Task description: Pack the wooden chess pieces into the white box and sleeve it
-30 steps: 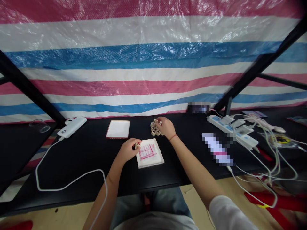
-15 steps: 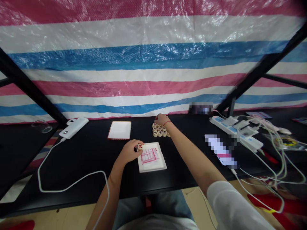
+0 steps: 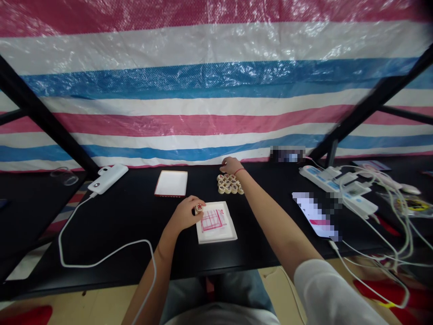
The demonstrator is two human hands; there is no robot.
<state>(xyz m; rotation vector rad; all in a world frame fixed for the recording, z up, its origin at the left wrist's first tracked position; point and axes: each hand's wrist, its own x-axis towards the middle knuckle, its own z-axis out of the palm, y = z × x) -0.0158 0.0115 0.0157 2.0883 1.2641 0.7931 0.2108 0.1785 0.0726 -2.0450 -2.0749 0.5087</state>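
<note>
Head view: left hand (image 3: 184,215) resting on the black worktop (image 3: 128,216), fingers closed on a round wooden game piece (image 3: 199,208) with a red mark on its face, held at the left edge of a small white board (image 3: 216,222) printed with a red grid. Right hand (image 3: 231,165) stretched farther back, at the far edge of a cluster of similar round pieces (image 3: 230,184) lying flat and packed together on the worktop; fingers bent downward, impossible to tell whether anything is gripped. Red string around that wrist. Behind the board and to the left, a flat white tray (image 3: 171,183) with a red rim. Further left, a white power bank (image 3: 108,178) with a white cable (image 3: 101,257) looping toward the near edge. Off to the right, a white power strip (image 3: 338,189) with several plugs and tangled cords. Striped pink, white and blue tarpaulin (image 3: 216,81) hanging behind.
</note>
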